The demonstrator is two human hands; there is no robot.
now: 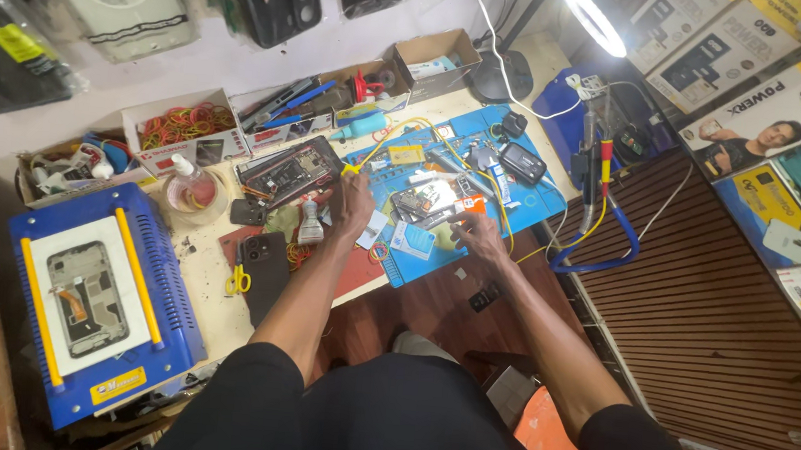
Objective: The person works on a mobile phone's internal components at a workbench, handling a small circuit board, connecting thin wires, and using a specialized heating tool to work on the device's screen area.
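Crowded phone-repair bench, both hands over loose parts

Nearest, at 9 o'clock, a blue heating plate [94, 301] bears a phone frame; a stray sleeve could knock it. Further, the left hand [356, 202] pinches a yellow clip [352, 168] on a yellow wire [398, 134], which could snag the opened phone [289, 170] at its 10 o'clock. The right hand [478, 236] rests fingers curled on the blue mat [526, 206]; whether it grips anything I cannot tell.

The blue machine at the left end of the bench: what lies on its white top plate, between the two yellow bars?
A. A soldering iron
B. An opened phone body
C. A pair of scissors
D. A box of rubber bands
B: an opened phone body lies flat on the white plate of the blue machine, between its yellow bars.
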